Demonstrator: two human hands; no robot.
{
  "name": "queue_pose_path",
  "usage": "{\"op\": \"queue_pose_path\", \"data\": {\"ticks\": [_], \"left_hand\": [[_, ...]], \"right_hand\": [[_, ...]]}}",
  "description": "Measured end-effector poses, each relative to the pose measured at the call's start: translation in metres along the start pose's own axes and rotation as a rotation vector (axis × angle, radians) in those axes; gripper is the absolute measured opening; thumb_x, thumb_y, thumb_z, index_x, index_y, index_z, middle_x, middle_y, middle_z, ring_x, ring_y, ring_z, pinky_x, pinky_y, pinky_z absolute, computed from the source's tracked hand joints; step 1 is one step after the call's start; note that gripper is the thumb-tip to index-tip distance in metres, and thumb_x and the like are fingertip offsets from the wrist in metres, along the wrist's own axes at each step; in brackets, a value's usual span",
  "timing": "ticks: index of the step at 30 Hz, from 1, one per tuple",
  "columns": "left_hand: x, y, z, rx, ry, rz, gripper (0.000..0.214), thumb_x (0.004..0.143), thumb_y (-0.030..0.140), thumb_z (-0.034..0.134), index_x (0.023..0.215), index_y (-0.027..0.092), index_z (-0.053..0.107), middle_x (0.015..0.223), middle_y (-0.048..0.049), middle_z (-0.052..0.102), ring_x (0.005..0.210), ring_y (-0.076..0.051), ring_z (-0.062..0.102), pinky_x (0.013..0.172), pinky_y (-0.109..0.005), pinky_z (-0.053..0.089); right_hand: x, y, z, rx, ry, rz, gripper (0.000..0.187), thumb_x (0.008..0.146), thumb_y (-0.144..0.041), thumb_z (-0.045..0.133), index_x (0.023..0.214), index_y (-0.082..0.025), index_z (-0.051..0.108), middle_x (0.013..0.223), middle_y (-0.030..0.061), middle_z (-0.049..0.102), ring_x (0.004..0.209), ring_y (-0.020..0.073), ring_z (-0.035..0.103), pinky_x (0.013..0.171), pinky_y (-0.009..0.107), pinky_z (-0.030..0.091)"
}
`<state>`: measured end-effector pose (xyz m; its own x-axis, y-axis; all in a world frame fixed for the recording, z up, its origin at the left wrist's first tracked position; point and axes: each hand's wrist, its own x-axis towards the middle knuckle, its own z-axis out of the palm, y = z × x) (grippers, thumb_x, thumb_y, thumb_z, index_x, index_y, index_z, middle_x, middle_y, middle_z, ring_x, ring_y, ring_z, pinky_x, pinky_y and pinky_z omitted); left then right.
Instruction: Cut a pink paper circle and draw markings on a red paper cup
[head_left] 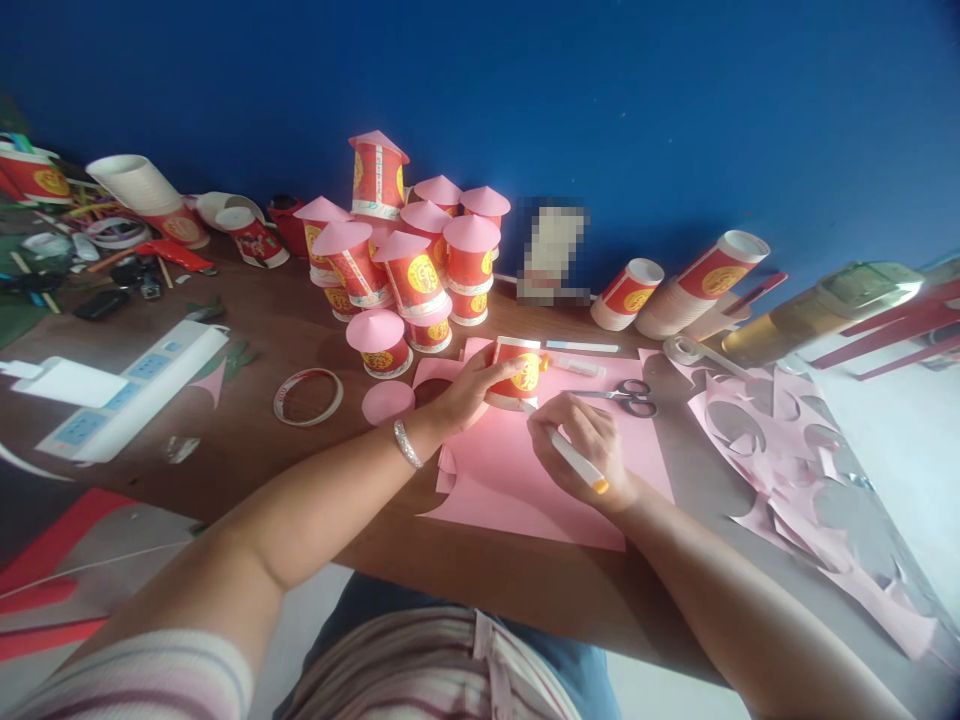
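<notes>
My left hand (466,392) is closed around a red paper cup (514,372) with a yellow emblem, thumb across its side. In my right hand (581,440) is a white marker pen (576,457) with an orange end, its tip at the cup's white band. Whether the tip touches the cup I cannot tell. Both hands are over a pink paper sheet (517,480). On that sheet lie scissors (630,395) with dark handles and a clear tube (576,364). A pink paper disc (388,402) lies beside my left wrist.
Several red cups with pink cone tops (414,272) stand stacked behind my left hand. Tape roll (307,397) and power strip (135,390) lie left. Right are stacked cups (701,285), a bottle (817,312) and pink paper scraps (787,460). A blue wall (480,80) closes the back.
</notes>
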<state>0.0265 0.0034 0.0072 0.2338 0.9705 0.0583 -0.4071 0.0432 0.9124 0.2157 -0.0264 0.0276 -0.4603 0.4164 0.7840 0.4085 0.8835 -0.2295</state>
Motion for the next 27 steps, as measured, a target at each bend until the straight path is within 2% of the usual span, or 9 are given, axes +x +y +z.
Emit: {"op": "queue_pose_path", "data": {"ticks": [11, 17, 27], "left_hand": [[0.0013, -0.0064, -0.0033, -0.026, 0.017, -0.025, 0.033, 0.091, 0.046, 0.081, 0.110, 0.019, 0.080, 0.110, -0.0068, 0.079, 0.107, -0.024, 0.071, 0.090, -0.031, 0.053], [0.0008, -0.0034, -0.0021, -0.006, 0.008, -0.003, 0.030, 0.092, 0.046, 0.080, 0.105, 0.019, 0.080, 0.105, -0.0066, 0.079, 0.104, -0.023, 0.071, 0.091, -0.031, 0.053], [0.0008, -0.0039, -0.0020, -0.011, 0.008, 0.009, 0.029, 0.092, 0.047, 0.080, 0.101, 0.019, 0.078, 0.103, -0.0067, 0.079, 0.108, -0.025, 0.071, 0.092, -0.033, 0.053]], "right_hand": [[-0.0015, 0.0029, 0.0014, 0.001, 0.012, -0.005, 0.017, 0.098, -0.008, 0.060, 0.096, -0.024, 0.056, 0.076, -0.0032, 0.067, 0.060, 0.0113, 0.062, 0.056, 0.025, 0.046], [-0.0033, 0.0038, 0.0025, -0.038, 0.028, 0.023, 0.019, 0.095, -0.007, 0.061, 0.094, -0.025, 0.057, 0.075, -0.0041, 0.067, 0.059, 0.0114, 0.061, 0.055, 0.025, 0.044], [0.0003, 0.0004, 0.0006, -0.029, 0.020, 0.009, 0.021, 0.097, -0.006, 0.058, 0.091, -0.025, 0.052, 0.071, -0.0046, 0.062, 0.055, 0.0110, 0.054, 0.053, 0.026, 0.041]]}}
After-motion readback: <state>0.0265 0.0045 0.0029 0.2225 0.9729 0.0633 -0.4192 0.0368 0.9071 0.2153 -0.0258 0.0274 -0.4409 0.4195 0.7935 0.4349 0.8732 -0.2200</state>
